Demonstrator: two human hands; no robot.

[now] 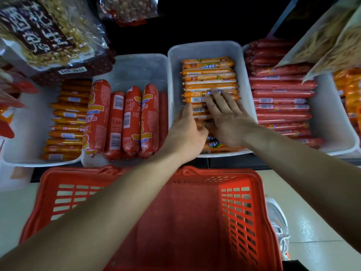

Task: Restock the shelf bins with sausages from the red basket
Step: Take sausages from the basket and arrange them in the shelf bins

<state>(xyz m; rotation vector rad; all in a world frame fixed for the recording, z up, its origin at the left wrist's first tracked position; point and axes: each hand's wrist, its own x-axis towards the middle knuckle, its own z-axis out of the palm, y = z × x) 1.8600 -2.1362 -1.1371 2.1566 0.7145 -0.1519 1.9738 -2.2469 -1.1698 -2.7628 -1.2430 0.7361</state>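
Both hands are pressing flat on the orange sausages (209,83) in the white bin (242,61) — left hand (185,132), right hand (228,118), fingers spread, gripping nothing — probably tidying rows; the red basket (195,222) looks empty.

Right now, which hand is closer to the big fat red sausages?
Left. The left hand sits at the orange-sausage bin's left edge, right beside the fat red sausages. The right hand lies farther right, flat on the orange sausages.
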